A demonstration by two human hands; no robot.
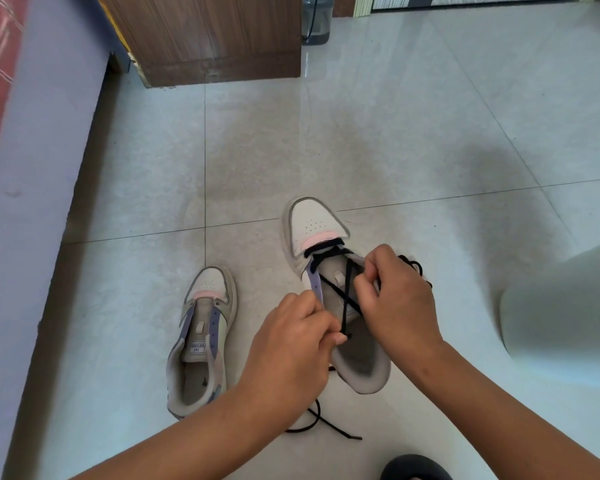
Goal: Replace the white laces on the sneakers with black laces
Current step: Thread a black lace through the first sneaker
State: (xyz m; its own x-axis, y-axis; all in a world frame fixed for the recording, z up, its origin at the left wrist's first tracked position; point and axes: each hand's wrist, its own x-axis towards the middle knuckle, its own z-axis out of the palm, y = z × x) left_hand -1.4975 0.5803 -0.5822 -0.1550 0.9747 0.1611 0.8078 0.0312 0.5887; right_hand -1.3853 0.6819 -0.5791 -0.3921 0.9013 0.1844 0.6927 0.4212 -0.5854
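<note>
On the glossy pale tiled floor [395, 133], a white leather sneaker with a perforated toe, pink trim and lilac eyelet strip [312, 223] carries a thin black woven lace [342, 296] crossed over its grey padded tongue. The left hand [291, 344] pinches one strand beside the lilac strip, while the right hand [400, 299] pinches the lace at the opposite eyelet edge. Left of that sneaker lies its laceless matching shoe [201, 341], and beyond it stands a brown wood-grain cabinet [208, 36].

Wooden cabinet [208, 39] on tiled floor [413, 133]
</note>
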